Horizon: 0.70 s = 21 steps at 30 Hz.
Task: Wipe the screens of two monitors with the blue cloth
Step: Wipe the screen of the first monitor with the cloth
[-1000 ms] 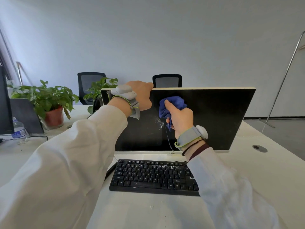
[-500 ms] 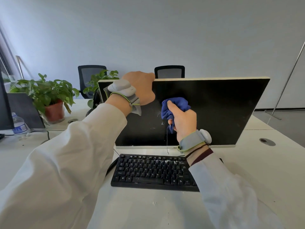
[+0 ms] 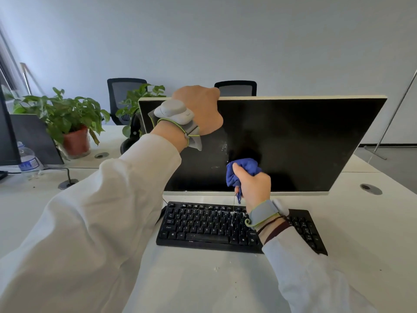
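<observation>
While the left hand (image 3: pixel 200 109) clasps the black flat-screen monitor (image 3: pixel 304 143) on top, right hand (image 3: pixel 255 186) below that grip, clenching crumpled blue cloth (image 3: pixel 241 170).

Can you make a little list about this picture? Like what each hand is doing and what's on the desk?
Steadying: the left hand grips the top edge of the monitor
Wiping: the right hand holds the bunched blue cloth against the lower middle of the screen
Dirt: white smudges up and left of the cloth
Keyboard: black keyboard in front of the monitor, with white crumbs on its top rows
Far left: potted plant and water bottle
</observation>
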Tool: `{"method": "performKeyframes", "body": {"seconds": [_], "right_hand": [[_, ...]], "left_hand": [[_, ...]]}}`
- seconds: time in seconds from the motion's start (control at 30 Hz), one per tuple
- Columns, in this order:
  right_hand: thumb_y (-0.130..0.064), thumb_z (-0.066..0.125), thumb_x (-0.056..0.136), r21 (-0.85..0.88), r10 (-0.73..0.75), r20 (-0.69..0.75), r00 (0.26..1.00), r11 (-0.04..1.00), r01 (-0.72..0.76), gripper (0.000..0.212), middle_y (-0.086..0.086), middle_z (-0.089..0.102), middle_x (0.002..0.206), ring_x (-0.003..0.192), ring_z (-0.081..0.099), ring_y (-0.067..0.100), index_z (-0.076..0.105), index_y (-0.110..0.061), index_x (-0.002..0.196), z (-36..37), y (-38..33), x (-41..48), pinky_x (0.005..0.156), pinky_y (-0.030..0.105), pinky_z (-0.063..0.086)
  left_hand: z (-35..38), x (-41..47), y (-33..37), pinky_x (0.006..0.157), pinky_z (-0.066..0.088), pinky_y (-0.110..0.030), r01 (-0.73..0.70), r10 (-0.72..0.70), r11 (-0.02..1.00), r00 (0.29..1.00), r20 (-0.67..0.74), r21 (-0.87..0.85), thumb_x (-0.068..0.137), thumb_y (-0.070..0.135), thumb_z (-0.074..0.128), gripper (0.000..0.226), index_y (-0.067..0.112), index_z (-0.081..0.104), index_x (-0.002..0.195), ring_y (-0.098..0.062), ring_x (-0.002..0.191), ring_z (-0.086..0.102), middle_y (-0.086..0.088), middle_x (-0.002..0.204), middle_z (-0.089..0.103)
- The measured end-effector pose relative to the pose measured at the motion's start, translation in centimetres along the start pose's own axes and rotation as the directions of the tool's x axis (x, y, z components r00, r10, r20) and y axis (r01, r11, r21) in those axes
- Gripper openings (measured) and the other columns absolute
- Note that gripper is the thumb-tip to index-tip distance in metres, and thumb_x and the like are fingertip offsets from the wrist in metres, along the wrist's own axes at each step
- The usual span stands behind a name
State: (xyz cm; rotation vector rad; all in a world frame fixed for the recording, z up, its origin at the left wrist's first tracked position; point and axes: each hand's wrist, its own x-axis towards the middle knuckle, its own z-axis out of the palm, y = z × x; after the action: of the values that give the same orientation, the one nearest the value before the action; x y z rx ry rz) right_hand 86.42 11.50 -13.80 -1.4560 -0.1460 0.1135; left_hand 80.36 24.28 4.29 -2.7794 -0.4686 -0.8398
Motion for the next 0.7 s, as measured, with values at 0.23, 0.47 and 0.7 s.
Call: {"method": "performKeyframes", "body": {"seconds": [0.23,0.47,0.7], "right_hand": [[-0.030,0.077,0.084,0.138,-0.131,0.016,0.991,0.982,0.127,0.029,0.005,0.060,0.052,0.042,0.053,0.016,0.067,-0.009,0.067,0.1,-4.7,0.6,0.045,0.025,0.043],[-0.030,0.077,0.084,-0.028,0.003,-0.027,1.000,1.000,-0.003,0.039,0.008,0.058,0.046,0.042,0.054,0.025,0.060,-0.009,0.056,-0.1,3.5,0.2,0.052,0.035,0.046],[-0.029,0.075,0.085,0.036,-0.038,-0.026,0.999,0.999,0.039,0.034,0.012,0.059,0.051,0.040,0.053,0.020,0.065,0.000,0.070,0.3,0.2,0.1,0.044,0.027,0.043]], "left_hand": [[-0.1,0.1,0.8,0.069,0.039,-0.035,0.106,-0.105,0.994,0.994,-0.038,0.007,0.069,0.007,0.035,0.018,0.017,0.046,0.079,-0.024,0.062,0.044,-0.003,0.069,0.045],[-0.6,-0.5,-0.3,0.071,0.037,-0.034,-0.040,0.040,0.999,0.999,-0.015,-0.020,0.084,0.018,0.055,0.012,0.017,0.050,0.095,-0.027,0.078,0.048,-0.004,0.084,0.051],[-0.7,-0.5,0.0,0.071,0.037,-0.034,-0.048,0.046,0.998,0.998,-0.036,-0.052,0.085,0.017,0.055,0.011,0.017,0.048,0.094,-0.027,0.079,0.047,-0.005,0.085,0.051]]}}
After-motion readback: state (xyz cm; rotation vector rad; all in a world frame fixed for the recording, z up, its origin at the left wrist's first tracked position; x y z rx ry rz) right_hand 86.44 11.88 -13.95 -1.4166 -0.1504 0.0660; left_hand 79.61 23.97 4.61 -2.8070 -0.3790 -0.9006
